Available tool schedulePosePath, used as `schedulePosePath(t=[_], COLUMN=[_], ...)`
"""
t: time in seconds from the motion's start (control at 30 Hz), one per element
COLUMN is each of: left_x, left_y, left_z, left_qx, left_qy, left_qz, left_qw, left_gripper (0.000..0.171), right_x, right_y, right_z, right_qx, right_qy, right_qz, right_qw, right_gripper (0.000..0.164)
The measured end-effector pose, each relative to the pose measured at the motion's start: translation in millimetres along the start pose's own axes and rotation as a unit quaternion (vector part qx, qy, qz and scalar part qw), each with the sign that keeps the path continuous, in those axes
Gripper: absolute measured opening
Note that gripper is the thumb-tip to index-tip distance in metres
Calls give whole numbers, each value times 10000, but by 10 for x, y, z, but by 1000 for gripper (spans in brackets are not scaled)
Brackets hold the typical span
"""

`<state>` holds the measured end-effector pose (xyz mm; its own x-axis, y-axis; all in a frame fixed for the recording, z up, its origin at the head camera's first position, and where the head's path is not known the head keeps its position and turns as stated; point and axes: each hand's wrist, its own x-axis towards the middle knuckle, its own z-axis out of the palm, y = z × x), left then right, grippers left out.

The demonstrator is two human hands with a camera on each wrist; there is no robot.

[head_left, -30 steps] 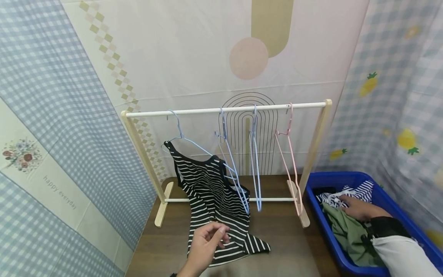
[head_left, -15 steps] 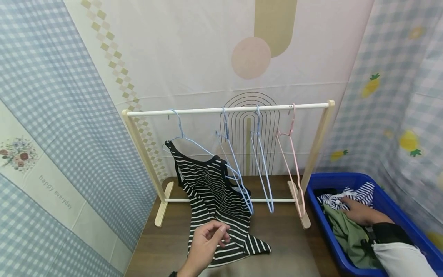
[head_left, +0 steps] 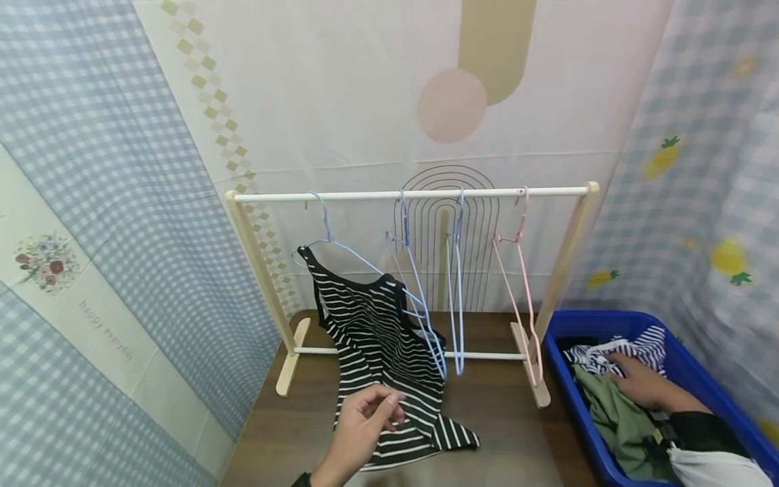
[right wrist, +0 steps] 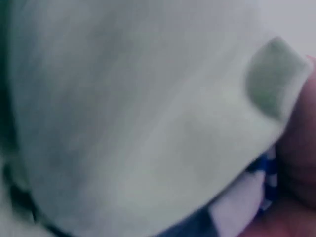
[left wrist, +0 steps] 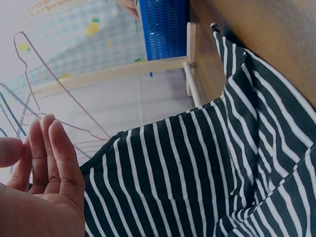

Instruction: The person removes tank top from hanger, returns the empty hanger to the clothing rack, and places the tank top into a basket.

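A black-and-white striped tank top [head_left: 389, 379] hangs by its straps on a light blue hanger [head_left: 349, 250], its lower part spread on the table. My left hand [head_left: 368, 426] hovers before its lower part, fingers loosely bent with nothing in them. In the left wrist view the same hand [left wrist: 47, 173] shows thumb and fingers close together beside the striped fabric. My right hand [head_left: 645, 387] reaches into the blue basket [head_left: 575, 406], its fingers at a blue-and-white striped garment [head_left: 645, 348]; I cannot tell whether they grip it. Blurred pale green cloth [right wrist: 148, 113] fills the right wrist view.
A white-barred rack [head_left: 377, 195] with wooden legs stands on the brown table [head_left: 505, 433]. Two more blue hangers [head_left: 460, 304] and a pink hanger [head_left: 528, 291] hang from it. A green garment [head_left: 621, 419] lies in the basket. Patterned curtains [head_left: 182, 203] surround the table.
The blue hanger right of the middle has swung out and back, and the pink one has turned slightly. The head view has shifted a little. Both hands stay about where they were.
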<state>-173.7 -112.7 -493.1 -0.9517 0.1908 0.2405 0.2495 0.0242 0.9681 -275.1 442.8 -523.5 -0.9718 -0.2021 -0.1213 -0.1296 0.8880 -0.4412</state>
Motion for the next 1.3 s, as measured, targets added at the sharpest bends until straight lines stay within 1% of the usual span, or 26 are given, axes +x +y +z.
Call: schedulePosePath(t=[0.07, 0.13, 0.2, 0.27, 0.37, 0.4, 0.43, 0.47, 0.53, 0.6, 0.63, 0.7, 0.77, 0.83, 0.9, 0.93, 1.0, 1.03, 1.07, 1.1, 1.2, 1.3], left_x=[12, 17, 20, 20, 11, 6, 3, 0, -3, -4, -3, -5, -8, -9, -7, -5, 0, 3, 5, 8, 16, 25], left_y=[28, 50, 69, 78, 81, 79, 75, 71, 65, 61, 61, 64, 70, 75, 81, 85, 93, 96, 98, 100, 97, 87], left_z=[1, -4, -11, -18, -26, -26, -26, -24, -21, -17, -17, -18, -16, -11, 1, 8, 24, 32, 39, 46, 64, 76], left_qx=[26, 66, 84, 89, 100, 103, 109, 108, 104, 94, 99, 94, 88, 86, 71, 71, 63, 48, 37, 27, -6, -25], left_qy=[-5, -41, -69, -89, -57, -34, -13, 14, 47, 64, 60, 52, 26, -5, -33, -50, -78, -90, -102, -108, -123, -125], left_qz=[62, 149, 165, 140, 97, 68, 20, -42, -162, -246, -233, -178, -114, -46, -21, 9, 39, 43, 39, 29, 13, 49], left_qw=[10000, 9999, 9998, 9998, 9999, 9999, 9999, 9999, 9998, 9996, 9997, 9998, 9999, 10000, 10000, 10000, 9999, 9999, 9999, 9999, 9999, 9999], left_gripper=[19, 19, 20, 20, 21, 20, 20, 20, 19, 19, 19, 20, 21, 21, 22, 22, 21, 21, 21, 21, 22, 22], right_x=[-28, -66, -103, -138, -170, -179, -185, -190, -188, -192, -194, -197, -197, -180, -172, -178, -204, -227, -255, -283, -369, -426], right_y=[-19, -86, -189, -320, -574, -677, -779, -881, -1079, -1268, -1356, -1533, -1692, -1845, -1994, -2073, -2237, -2314, -2389, -2457, -2621, -2719], right_z=[-35, -88, -175, -251, -331, -333, -320, -296, -216, -109, -57, 56, 196, 355, 526, 602, 737, 790, 837, 879, 957, 994], right_qx=[-16, -60, -64, -129, -130, -101, -75, -41, -56, -39, -61, -38, -49, -185, -340, -413, -519, -537, -506, -475, -399, -365], right_qy=[157, 296, 329, 504, 926, 1113, 1393, 1682, 2221, 2628, 2775, 2973, 3175, 3410, 3608, 3634, 3589, 3527, 3442, 3360, 3086, 2959], right_qz=[-13, 83, 189, 317, 328, 264, 117, -99, -540, -949, -1120, -1406, -1736, -2191, -2709, -2940, -3278, -3396, -3443, -3467, -3415, -3388], right_qw=[9999, 9995, 9993, 9981, 9951, 9934, 9902, 9857, 9735, 9602, 9541, 9444, 9322, 9140, 8918, 8830, 8724, 8703, 8720, 8745, 8869, 8924], right_gripper=[58, 57, 59, 62, 65, 65, 61, 57, 47, 38, 34, 31, 31, 34, 37, 37, 39, 39, 39, 38, 42, 43])
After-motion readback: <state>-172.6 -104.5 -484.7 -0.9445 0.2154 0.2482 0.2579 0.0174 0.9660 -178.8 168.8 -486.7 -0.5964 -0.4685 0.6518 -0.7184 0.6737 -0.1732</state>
